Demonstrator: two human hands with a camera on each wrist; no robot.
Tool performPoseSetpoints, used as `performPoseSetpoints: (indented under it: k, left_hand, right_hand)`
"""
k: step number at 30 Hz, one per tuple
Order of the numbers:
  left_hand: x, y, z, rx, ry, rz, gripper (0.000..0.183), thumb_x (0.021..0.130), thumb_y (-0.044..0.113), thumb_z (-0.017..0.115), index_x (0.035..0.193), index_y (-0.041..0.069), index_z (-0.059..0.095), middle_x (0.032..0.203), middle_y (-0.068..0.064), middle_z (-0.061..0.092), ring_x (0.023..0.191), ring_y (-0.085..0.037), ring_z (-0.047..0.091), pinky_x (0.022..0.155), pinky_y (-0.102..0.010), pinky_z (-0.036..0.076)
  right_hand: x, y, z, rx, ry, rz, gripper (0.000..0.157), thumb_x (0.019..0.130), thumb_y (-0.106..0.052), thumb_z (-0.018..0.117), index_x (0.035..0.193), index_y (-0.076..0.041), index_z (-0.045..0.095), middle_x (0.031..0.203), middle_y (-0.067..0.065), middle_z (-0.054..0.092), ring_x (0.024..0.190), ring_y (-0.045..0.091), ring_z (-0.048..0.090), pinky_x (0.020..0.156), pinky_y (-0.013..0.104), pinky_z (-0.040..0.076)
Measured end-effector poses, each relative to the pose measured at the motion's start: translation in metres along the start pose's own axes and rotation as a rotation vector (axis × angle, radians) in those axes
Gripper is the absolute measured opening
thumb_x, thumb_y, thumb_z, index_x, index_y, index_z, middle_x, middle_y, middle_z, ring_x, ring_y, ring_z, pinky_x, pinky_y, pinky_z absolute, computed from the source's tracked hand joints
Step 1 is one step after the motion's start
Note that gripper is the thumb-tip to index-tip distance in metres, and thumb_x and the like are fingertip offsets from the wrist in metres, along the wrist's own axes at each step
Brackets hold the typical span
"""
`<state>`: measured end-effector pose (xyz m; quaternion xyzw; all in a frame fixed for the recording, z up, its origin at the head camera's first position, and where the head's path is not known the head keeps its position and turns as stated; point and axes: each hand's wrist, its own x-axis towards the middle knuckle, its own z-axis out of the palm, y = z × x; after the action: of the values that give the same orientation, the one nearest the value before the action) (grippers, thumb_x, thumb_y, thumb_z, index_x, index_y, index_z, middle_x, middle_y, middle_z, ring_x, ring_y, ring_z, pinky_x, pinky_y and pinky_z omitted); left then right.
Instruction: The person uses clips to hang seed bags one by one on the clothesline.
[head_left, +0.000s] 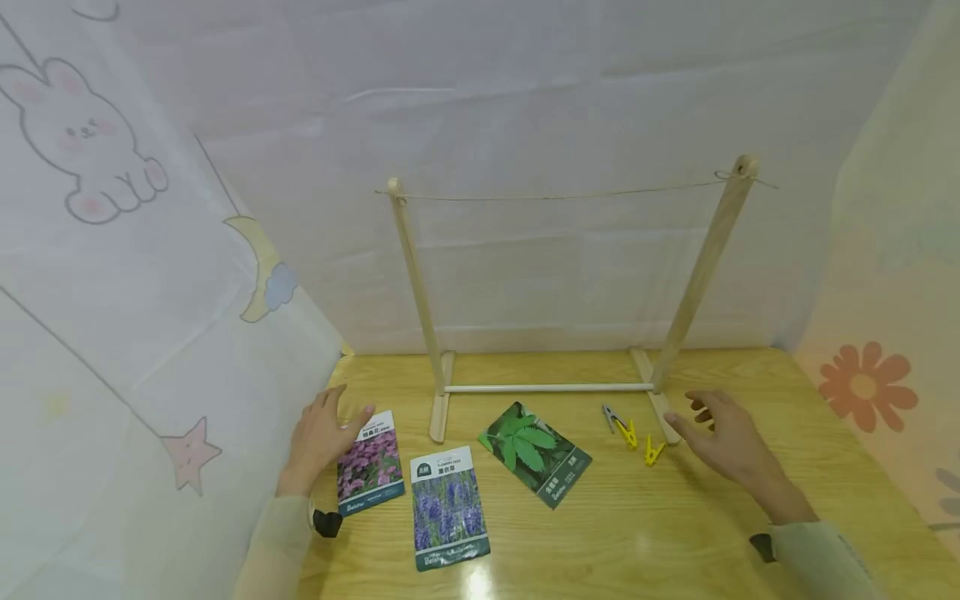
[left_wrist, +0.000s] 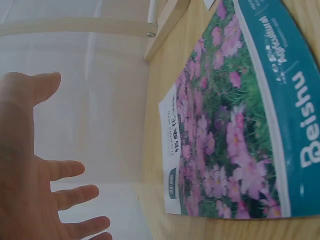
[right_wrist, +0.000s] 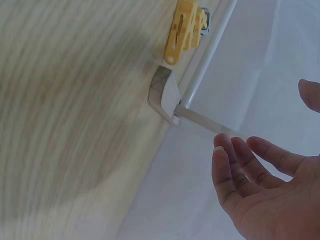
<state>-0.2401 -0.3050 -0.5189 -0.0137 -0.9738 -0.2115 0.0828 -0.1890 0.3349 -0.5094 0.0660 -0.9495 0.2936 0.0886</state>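
Note:
My left hand (head_left: 321,437), fingers spread and holding nothing, hovers by the left edge of a seed packet with pink flowers (head_left: 371,467). That packet fills much of the left wrist view. Beside it lie a seed packet with purple flowers (head_left: 448,508) and, turned at an angle, one with a green leaf (head_left: 534,454). On the right, my right hand (head_left: 720,437) is held in the air with loosely bent fingers and nothing in them. Just left of it are a yellow clothespin (head_left: 654,451), another yellow clothespin (head_left: 627,433) and a grey clothespin (head_left: 608,417).
A wooden frame (head_left: 701,275) stands at the back of the table (head_left: 622,542). A thin string (head_left: 547,197) runs between its post tops, and a white rod (head_left: 547,388) joins its feet. Pale printed sheets (head_left: 525,100) enclose the table at the back and sides.

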Motion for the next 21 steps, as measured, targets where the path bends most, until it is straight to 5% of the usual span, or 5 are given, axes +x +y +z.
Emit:
performPoseSetpoints:
  k: [12,21]
  left_hand:
    - [-0.010,-0.008,0.005,0.043,-0.074,-0.087,0.101,0.090,0.079,0.044,0.154,0.001,0.031,0.152,-0.031,0.033,0.132,-0.057,0.036,0.100,-0.074,0.035]
    - [-0.015,-0.006,0.019,0.011,-0.136,-0.127,0.099,0.089,0.068,0.059,0.152,-0.003,0.032,0.148,-0.035,0.034,0.129,-0.058,0.039,0.097,-0.072,0.040]
  right_hand:
    - [0.002,-0.003,0.034,0.089,-0.046,-0.014,0.066,0.100,-0.047,0.058,0.137,0.008,0.051,0.113,0.021,0.059,0.094,0.033,0.063,0.071,0.044,0.057]
    - [-0.008,0.000,0.041,0.079,-0.029,-0.015,0.057,0.095,-0.038,0.070,0.125,0.010,0.059,0.109,0.023,0.064,0.088,0.028,0.065,0.068,0.037,0.057]
